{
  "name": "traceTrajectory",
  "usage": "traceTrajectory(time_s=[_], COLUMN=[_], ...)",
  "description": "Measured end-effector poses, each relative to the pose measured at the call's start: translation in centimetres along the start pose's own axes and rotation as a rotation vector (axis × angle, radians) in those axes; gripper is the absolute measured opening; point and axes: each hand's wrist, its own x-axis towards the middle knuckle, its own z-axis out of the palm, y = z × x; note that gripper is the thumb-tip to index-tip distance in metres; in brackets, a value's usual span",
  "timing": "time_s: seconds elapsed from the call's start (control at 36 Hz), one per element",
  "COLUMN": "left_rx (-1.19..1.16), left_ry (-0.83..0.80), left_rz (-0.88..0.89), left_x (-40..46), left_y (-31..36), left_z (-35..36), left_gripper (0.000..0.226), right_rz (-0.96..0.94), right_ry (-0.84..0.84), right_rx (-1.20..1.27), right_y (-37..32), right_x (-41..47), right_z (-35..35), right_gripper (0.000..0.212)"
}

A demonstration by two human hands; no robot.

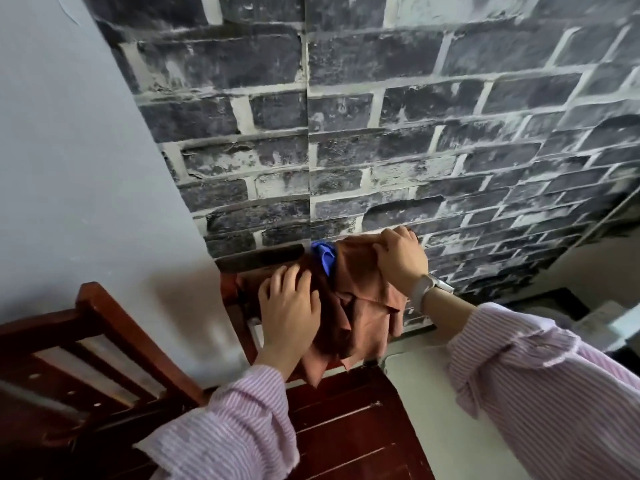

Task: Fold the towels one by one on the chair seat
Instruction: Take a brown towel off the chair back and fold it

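Observation:
A rust-brown towel hangs crumpled over the top of a dark red wooden chair back. A bit of a blue towel shows beneath it at the top. My right hand grips the brown towel's upper edge, fingers curled into the cloth. My left hand rests flat against the towel's left side with its fingers spread. The chair seat lies below, dark red wooden planks, partly hidden by my left sleeve.
A second red wooden chair stands at the lower left. A dark brick-patterned wall is straight ahead, a pale grey wall to the left. Light floor lies right of the seat.

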Motion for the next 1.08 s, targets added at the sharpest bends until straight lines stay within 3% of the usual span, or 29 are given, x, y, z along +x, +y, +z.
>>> traceTrajectory(time_s=[0.11, 0.28, 0.39, 0.5, 0.58, 0.69, 0.86, 1.0, 1.08], left_rx=[0.000, -0.038, -0.083, -0.085, -0.220, -0.529, -0.936, -0.952, -0.848], left_ry=[0.049, 0.044, -0.105, -0.223, -0.207, -0.067, 0.186, 0.195, 0.295], left_rz=[0.010, -0.025, -0.084, -0.137, -0.179, -0.014, 0.307, 0.509, 0.542], left_x=[-0.1, 0.7, 1.6, 3.5, 5.5, 7.6, 6.0, 3.8, 2.7], left_y=[-0.3, -0.3, 0.1, 0.2, 0.4, 2.6, 9.6, 14.6, 16.9], left_z=[0.3, -0.1, -1.2, -3.2, -5.0, -8.8, -16.1, -19.4, -19.6], left_gripper=[0.043, 0.041, 0.033, 0.033, 0.034, 0.037, 0.041, 0.081, 0.077], right_rz=[0.091, 0.055, -0.001, 0.031, -0.003, -0.069, -0.113, -0.180, -0.225], right_ry=[0.068, 0.223, 0.322, 0.309, 0.329, 0.352, 0.364, 0.431, 0.452], right_rx=[0.226, 0.464, 0.619, 0.967, 1.135, 1.284, 1.559, 1.656, 1.691], right_y=[-0.5, -2.5, -3.8, -4.9, -5.8, -6.8, -7.6, -6.8, -5.6], right_x=[0.4, 1.1, 1.1, 0.9, 0.3, -1.2, -4.0, -6.8, -8.3], right_z=[-1.5, -6.2, -10.1, -14.2, -17.5, -21.6, -26.7, -30.0, -31.0], right_gripper=[0.017, 0.018, 0.016, 0.014, 0.021, 0.031, 0.016, 0.016, 0.015])
